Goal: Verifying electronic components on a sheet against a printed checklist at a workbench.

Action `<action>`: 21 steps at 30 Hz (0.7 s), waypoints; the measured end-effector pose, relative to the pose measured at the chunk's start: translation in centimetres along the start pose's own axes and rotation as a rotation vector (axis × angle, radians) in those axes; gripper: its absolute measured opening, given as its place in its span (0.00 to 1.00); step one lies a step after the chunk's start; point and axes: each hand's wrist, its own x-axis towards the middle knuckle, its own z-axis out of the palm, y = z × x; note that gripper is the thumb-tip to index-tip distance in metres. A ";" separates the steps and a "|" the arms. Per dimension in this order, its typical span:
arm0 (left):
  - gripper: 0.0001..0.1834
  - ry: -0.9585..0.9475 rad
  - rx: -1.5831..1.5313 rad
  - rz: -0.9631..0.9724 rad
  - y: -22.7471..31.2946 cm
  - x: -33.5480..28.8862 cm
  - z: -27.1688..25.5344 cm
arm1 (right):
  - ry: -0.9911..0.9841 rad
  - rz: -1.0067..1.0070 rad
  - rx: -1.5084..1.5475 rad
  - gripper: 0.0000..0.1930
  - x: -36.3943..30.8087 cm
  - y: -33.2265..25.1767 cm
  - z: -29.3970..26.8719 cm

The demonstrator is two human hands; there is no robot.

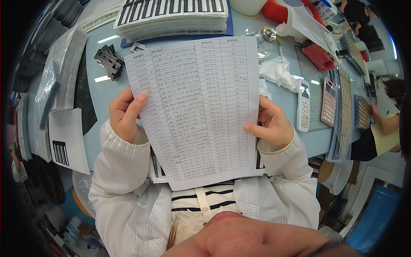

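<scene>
A white paper sheet (195, 111) printed with a table of several rows is held up in front of me, tilted a little. My left hand (127, 113) pinches its left edge, thumb on the front. At the opposite edge my right hand (274, 122) grips the sheet the same way, its thumb lying on the print. Fingers of both hands are partly hidden behind the paper. Just past the sheet's top left corner lies a small pile of black plastic pieces (110, 61). A stack of sheets with black rectangular outlines (171, 19) rests on the table beyond.
On the right are a white remote control (304, 105), a pink calculator (329, 102), crumpled white tissue (279, 73) and a clear bottle with a metal top (267, 40). Plastic-wrapped stacks (70, 64) stand at left. Another person's arm (385, 122) shows at far right.
</scene>
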 end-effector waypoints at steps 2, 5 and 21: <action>0.14 0.005 0.001 -0.001 0.2 0.0 0.2 | 0.000 -0.008 -0.015 0.32 0.0 0.0 0.0; 0.14 0.003 0.000 0.002 -0.1 0.1 0.0 | -0.001 0.005 0.014 0.32 0.0 0.0 0.0; 0.14 -0.010 0.018 -0.012 0.4 0.0 0.1 | 0.023 0.005 -0.004 0.31 0.1 -0.1 0.1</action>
